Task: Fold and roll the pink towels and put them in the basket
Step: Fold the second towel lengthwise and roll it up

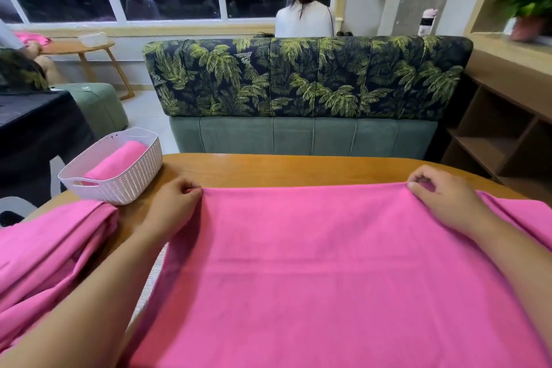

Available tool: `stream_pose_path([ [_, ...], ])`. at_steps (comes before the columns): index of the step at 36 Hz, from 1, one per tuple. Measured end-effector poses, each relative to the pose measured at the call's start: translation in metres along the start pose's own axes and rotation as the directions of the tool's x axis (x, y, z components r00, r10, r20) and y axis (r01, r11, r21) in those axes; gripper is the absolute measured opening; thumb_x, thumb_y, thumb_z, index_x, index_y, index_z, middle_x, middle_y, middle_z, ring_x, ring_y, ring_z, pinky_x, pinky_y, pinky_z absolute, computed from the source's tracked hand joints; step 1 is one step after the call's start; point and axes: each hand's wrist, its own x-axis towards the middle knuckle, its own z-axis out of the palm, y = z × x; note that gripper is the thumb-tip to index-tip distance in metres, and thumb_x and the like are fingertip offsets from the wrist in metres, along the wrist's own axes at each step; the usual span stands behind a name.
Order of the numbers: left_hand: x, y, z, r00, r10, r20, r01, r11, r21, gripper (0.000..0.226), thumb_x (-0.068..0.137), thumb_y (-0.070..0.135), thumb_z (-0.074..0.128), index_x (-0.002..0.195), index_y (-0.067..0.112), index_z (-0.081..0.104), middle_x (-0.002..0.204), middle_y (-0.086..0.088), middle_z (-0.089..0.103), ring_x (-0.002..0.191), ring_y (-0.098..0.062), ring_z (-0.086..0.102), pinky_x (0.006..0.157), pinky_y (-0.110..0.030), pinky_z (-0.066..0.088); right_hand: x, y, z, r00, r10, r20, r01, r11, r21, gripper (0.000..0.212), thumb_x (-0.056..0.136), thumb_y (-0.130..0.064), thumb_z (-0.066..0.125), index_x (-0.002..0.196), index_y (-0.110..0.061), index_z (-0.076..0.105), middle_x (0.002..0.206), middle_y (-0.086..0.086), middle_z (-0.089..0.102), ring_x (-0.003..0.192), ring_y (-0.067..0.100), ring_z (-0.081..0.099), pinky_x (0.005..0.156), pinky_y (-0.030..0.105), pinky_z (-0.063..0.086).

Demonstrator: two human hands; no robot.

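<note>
Lying bunched at nine o'clock, a loose pink towel (50, 248) hangs partly off the left edge of the table (298, 169). At ten o'clock a white basket (125, 188) sits on the table's corner, right up against that bunched towel. One rolled towel (119, 163) lies inside it.

Next comes the person's left grip (176, 203), at eleven o'clock on the flat towel (313, 263). Its thumb and finger pinch the far left corner. The flat towel is spread wide over the middle of the table and runs down toward the person at six o'clock. At one o'clock the right grip (439, 200) pinches the far right corner the same way. More pink cloth shows by the right arm at three o'clock, and it cannot be told if that is the same towel.

The towel looks soft, light and floppy. It would likely sag and wrinkle if held in the middle, so the corners and edges are the best places to hold. It does not look slippery and it cannot break. It should fold and roll easily, but a roll may come loose if let go too soon.

No words, labels or brand names can be read anywhere.
</note>
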Motion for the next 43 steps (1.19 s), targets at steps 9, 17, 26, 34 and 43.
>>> stream_pose_path([
  [9, -0.009, -0.014, 0.020, 0.992, 0.087, -0.093, -0.068, 0.979, 0.194, 0.008, 0.091, 0.011, 0.068, 0.088, 0.019, 0.067, 0.088, 0.001, 0.068, 0.084, -0.019, 0.058, 0.078, -0.030, 0.040, 0.002, 0.023, 0.043, 0.993, 0.081, 0.088, -0.061, 0.976, -0.209, 0.012, 0.099, -0.036, 0.058, 0.088, -0.041, 0.057, 0.098, -0.022, 0.060, 0.098, 0.013, 0.056, 0.091, 0.043, 0.042],
  [17, 0.005, -0.017, 0.020, 0.996, 0.053, -0.076, -0.030, 0.961, 0.274, 0.007, 0.096, 0.022, 0.067, 0.091, 0.019, 0.063, 0.087, 0.003, 0.064, 0.083, -0.021, 0.054, 0.076, -0.032, 0.038, 0.006, 0.020, 0.047, 1.000, 0.029, 0.008, -0.025, 0.939, -0.342, 0.011, 0.103, -0.038, 0.051, 0.093, -0.040, 0.055, 0.101, -0.016, 0.059, 0.097, 0.012, 0.052, 0.096, 0.044, 0.037],
  [26, -0.005, -0.022, 0.023, 0.979, 0.161, -0.121, -0.134, 0.969, 0.208, 0.014, 0.098, 0.010, 0.060, 0.105, 0.016, 0.070, 0.105, -0.004, 0.073, 0.095, -0.025, 0.063, 0.083, -0.030, 0.042, -0.016, -0.018, 0.048, 0.995, -0.098, 0.005, 0.090, 0.892, -0.444, 0.026, 0.099, -0.043, 0.055, 0.119, -0.033, 0.067, 0.125, -0.007, 0.064, 0.123, 0.021, 0.055, 0.116, 0.053, 0.031],
  [34, 0.011, -0.031, 0.024, 0.972, 0.215, -0.099, -0.188, 0.955, 0.231, 0.023, 0.094, 0.008, 0.069, 0.115, 0.015, 0.073, 0.110, -0.007, 0.076, 0.102, -0.028, 0.069, 0.087, -0.032, 0.049, -0.048, -0.068, 0.075, 0.888, 0.110, 0.446, 0.068, 0.928, -0.365, 0.074, 0.093, -0.083, 0.012, 0.160, -0.056, -0.004, 0.171, -0.015, -0.017, 0.160, 0.021, -0.016, 0.128, 0.053, -0.005],
  [43, 0.035, -0.020, 0.029, 0.946, 0.323, -0.040, -0.207, 0.692, 0.691, 0.028, 0.087, 0.011, 0.068, 0.114, 0.014, 0.068, 0.112, -0.011, 0.064, 0.102, -0.037, 0.057, 0.081, -0.046, 0.046, -0.037, -0.072, 0.082, 0.884, 0.136, 0.447, 0.054, 0.920, -0.388, 0.080, 0.087, -0.089, 0.007, 0.158, -0.057, -0.011, 0.171, -0.011, -0.021, 0.159, 0.025, -0.020, 0.126, 0.060, -0.006],
])
